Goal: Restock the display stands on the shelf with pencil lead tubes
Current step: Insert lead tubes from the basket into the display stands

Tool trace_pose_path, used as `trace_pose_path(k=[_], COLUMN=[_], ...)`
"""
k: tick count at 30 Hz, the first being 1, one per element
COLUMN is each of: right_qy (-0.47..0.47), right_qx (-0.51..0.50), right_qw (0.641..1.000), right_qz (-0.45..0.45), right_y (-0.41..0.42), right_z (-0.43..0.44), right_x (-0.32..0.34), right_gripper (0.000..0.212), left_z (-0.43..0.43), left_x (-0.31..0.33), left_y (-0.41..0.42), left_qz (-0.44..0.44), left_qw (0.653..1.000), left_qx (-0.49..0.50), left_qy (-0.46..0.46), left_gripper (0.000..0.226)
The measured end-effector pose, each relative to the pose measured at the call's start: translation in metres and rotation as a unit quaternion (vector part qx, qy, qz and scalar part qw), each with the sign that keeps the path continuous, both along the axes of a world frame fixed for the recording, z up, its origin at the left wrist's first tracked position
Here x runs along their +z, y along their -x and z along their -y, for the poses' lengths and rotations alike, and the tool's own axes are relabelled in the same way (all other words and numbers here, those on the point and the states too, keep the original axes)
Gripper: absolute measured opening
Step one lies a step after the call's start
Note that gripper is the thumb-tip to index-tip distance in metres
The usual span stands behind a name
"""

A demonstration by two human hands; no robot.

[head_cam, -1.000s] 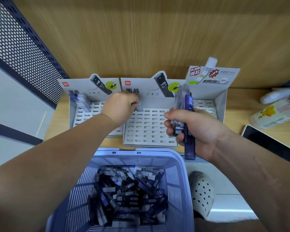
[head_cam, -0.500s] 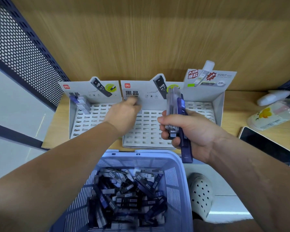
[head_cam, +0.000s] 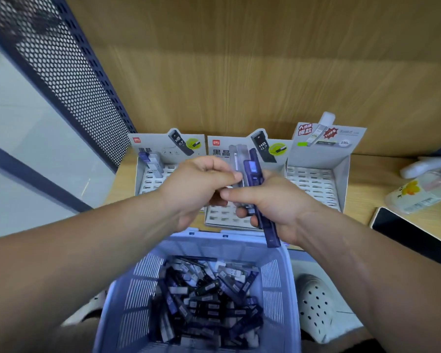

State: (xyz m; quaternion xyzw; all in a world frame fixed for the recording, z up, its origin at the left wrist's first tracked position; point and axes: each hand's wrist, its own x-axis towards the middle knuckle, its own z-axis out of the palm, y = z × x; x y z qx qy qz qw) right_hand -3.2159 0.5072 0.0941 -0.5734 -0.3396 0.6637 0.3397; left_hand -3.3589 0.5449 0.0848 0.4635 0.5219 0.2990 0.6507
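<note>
nearest, a lavender slotted plastic basket (head_cam: 278, 281) sits low in view, heaped with loose dark blue and clear pencil lead tubes (head_cam: 209, 296). just right of it, on the floor, is a white perforated clog shoe (head_cam: 316, 304). above the basket's far rim the two forearms meet. the right hand (head_cam: 278, 205) has its grip clamped round a bundle of clear and dark blue tubes (head_cam: 252, 169), held roughly upright, with one dark blue tube poking out below the palm. the left hand (head_cam: 196, 184) is curled, and its grip pinches a clear tube (head_cam: 236, 159) at the bundle's left side; blur softens the exact contact. behind the hands, three grey cardboard display stands sit side by side on the light wooden shelf (head_cam: 382, 171). the left stand (head_cam: 161, 149) has a few upright tubes (head_cam: 150, 164) in its back left corner. the middle stand (head_cam: 222, 219) is mostly hidden by the hands. the right stand (head_cam: 313, 184) shows its white slotted tray. further right on the shelf, a black-screened phone (head_cam: 413, 238) lies flat and a clear bottle with a yellow flower label (head_cam: 418, 194) lies on its side. at far left rises a dark blue perforated metal panel (head_cam: 69, 72), and a wood-grain back wall (head_cam: 239, 72) closes the shelf.
</note>
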Motion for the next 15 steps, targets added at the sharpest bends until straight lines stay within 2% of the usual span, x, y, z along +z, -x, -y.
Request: trace_pose_path(k=[5,7,9,13,15], right_qy=[-0.006,-0.005,-0.004,-0.009,-0.005], right_qx=[0.036,0.031,0.018,-0.031,-0.069], right_qw=[0.999,0.999,0.998,0.998,0.997], right_qz=[-0.025,-0.043,-0.056,-0.050,-0.046], right_y=[0.021,0.030,0.038,0.050,0.051], right_z=[0.007,0.007,0.006,0.000,-0.005], right_x=[0.011,0.014,0.016,0.016,0.014], right_gripper=[0.024,0.025,0.029,0.032,0.034], left_z=[0.008,0.011,0.013,0.005,-0.005], left_x=[0.026,0.035,0.042,0.037,0.024], left_y=[0.044,0.059,0.072,0.092,0.105], left_qz=[0.023,0.022,0.018,0.020,-0.079], left_qw=[1.000,1.000,1.000,0.999,0.990], left_qx=[0.005,0.003,-0.002,0.030,0.003], left_qy=[0.012,-0.002,-0.015,-0.029,-0.119], left_gripper=[0.045,0.051,0.046,0.021,0.011])
